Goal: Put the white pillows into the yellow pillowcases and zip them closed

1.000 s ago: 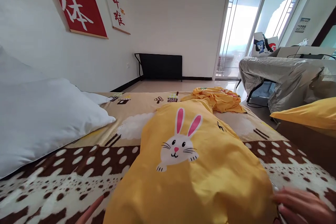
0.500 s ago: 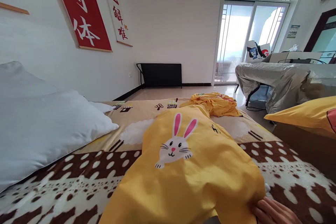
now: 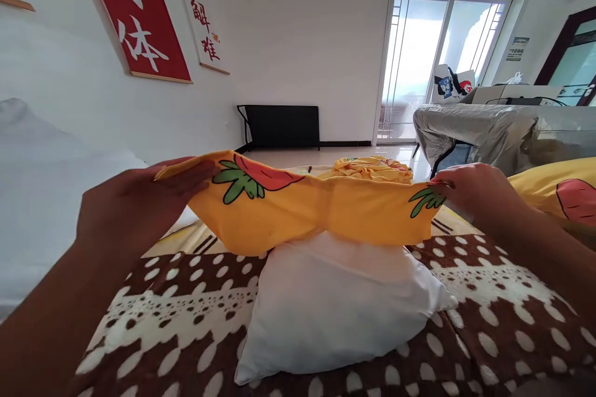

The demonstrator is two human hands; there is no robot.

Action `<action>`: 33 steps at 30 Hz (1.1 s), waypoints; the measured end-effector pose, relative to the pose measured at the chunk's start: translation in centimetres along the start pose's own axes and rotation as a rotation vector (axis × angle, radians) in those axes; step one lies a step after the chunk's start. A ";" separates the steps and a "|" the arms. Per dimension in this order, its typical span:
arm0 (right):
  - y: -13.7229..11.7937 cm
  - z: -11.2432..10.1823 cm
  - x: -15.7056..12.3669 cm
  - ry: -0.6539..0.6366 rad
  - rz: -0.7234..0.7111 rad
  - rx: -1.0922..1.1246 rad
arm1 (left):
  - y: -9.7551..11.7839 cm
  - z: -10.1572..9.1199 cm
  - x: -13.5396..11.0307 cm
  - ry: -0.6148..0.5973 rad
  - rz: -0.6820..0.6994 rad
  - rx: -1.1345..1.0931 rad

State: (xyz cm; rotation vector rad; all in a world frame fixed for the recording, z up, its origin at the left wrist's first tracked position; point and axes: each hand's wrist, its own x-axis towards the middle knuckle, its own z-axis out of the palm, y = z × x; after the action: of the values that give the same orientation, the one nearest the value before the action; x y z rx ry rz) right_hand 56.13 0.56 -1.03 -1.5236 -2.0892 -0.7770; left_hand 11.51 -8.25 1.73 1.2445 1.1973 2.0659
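Observation:
A yellow pillowcase with a carrot-like print and green leaves is stretched sideways in the air in front of me. My left hand grips its left end, fingers partly covered by the cloth. At the opposite end, my right hand pinches the top corner. Below the pillowcase lies a white pillow, its lower part uncovered and its upper edge hidden behind the cloth. It rests on a brown and cream patterned blanket.
A large white pillow is at the left. Behind the pillowcase lies a crumpled yellow cloth. On the right sits a yellow printed pillow, and farther back a table under plastic sheeting. A black folded panel leans against the wall.
The pillowcase, spread flat with its rabbit print showing, is now lifted and held by both hands, uncovering the white pillow. My left hand has come into view; my right has risen.

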 end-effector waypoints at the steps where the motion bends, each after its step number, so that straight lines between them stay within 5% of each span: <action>1: -0.1 -0.2 1.4 -0.074 0.067 -0.008 | 0.2 0.9 0.9 -0.050 -0.007 -0.041; 9: -0.3 0.7 8.4 -0.349 0.372 0.410 | -1.0 3.6 4.5 -0.334 0.241 0.125; 15: -1.7 5.7 10.3 -0.112 0.562 0.859 | -4.6 3.5 6.4 -0.380 0.389 0.544; 21: -4.4 11.4 12.8 -0.112 0.537 0.606 | -9.7 7.0 9.5 -0.291 0.319 0.866; 27: -9.6 21.1 12.4 -0.386 0.581 0.386 | -21.1 10.6 10.3 -0.141 -0.024 1.082; 30: -11.6 25.9 10.6 -0.574 0.561 0.373 | -26.0 10.4 9.4 -0.232 -0.254 1.172; 33: -12.0 28.7 9.0 -0.694 0.536 0.390 | -28.2 9.0 9.1 -0.355 -0.372 1.212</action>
State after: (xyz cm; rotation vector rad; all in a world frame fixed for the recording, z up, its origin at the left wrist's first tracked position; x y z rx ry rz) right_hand 41.36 23.21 -18.86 -2.1523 -1.9122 0.3880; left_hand 13.18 17.15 -15.89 1.5460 2.3493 0.6850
